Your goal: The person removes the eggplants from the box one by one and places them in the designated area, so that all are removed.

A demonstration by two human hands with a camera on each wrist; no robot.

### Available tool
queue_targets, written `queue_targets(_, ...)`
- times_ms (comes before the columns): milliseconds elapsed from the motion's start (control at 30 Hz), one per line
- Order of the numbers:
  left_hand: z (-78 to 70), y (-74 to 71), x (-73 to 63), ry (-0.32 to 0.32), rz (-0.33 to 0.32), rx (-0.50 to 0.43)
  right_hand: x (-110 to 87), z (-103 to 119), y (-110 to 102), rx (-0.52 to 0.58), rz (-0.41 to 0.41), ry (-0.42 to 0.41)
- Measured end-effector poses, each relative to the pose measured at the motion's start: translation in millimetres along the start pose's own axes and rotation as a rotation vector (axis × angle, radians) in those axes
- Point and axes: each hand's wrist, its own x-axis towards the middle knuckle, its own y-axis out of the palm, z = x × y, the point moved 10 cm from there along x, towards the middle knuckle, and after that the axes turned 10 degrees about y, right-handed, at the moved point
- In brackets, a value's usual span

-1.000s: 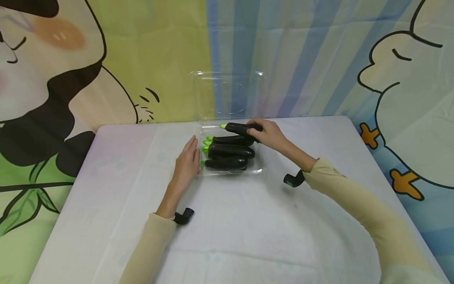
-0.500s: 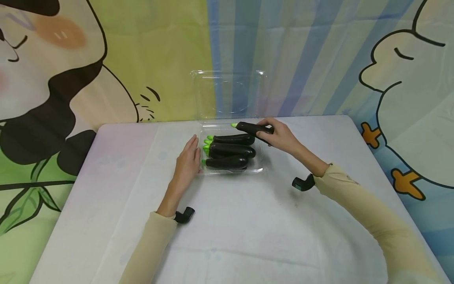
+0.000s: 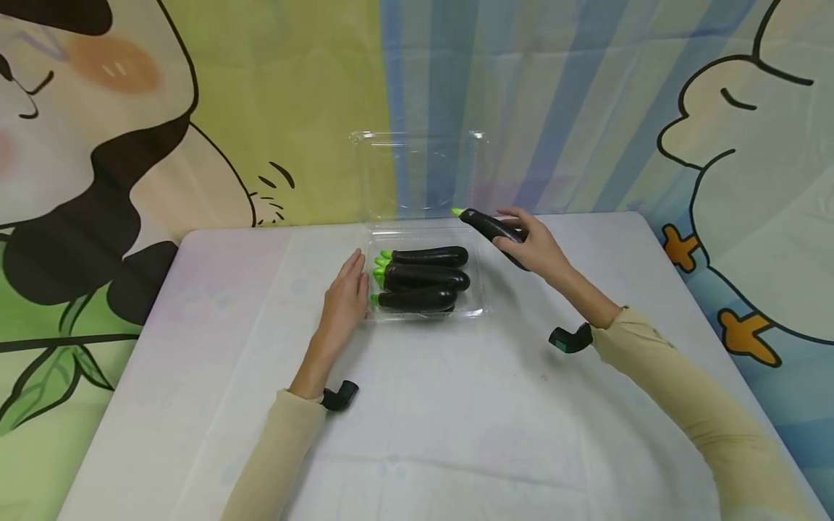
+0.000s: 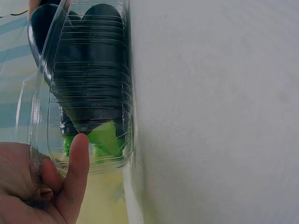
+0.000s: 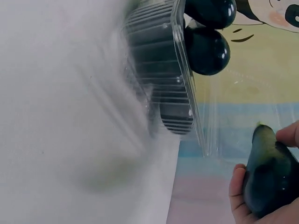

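My right hand [image 3: 534,244] grips a dark eggplant [image 3: 489,224] with a green stem end, held up beyond the right side of a clear plastic box [image 3: 478,289]. The eggplant is tilted, stem end up and to the left. The same eggplant [image 5: 268,175] shows between thumb and fingers in the right wrist view. Several more eggplants [image 3: 426,276] lie in the box, green ends to the left. My left hand [image 3: 344,297] rests along the box's left side, its fingers fairly straight. In the left wrist view the box wall [image 4: 70,107] touches my left hand.
The box's clear lid [image 3: 423,174] stands up behind it, in front of a printed cartoon backdrop [image 3: 313,108]. Box and hands are near the back edge of a white-covered table [image 3: 423,405]. Each wrist carries a small black device [image 3: 340,396].
My right hand has carried the eggplant to the right, from above the box's back part to beyond its right side. The eggplant has tilted stem end up. My left hand stays in place.
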Motion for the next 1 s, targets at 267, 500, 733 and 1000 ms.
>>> queue_targets(267,-0.5,-6.1,4.7,0.02,-0.028,0.005,3.6,-11,-11,0.063,0.01,0.062)
queue_targets(500,2.7,-1.3,-1.7,0.005,-0.015,-0.021,-0.4,-31,-15,0.22,0.038,0.176)
queue_targets(733,1.2,1.1,-3.0,0.004,-0.008,-0.041,-6.0,-40,-19,0.34,0.075,0.202)
queue_targets(1000,-1.0,0.1,-3.2,0.009,-0.018,-0.029,-5.5,-44,-20,0.362,0.088,0.218)
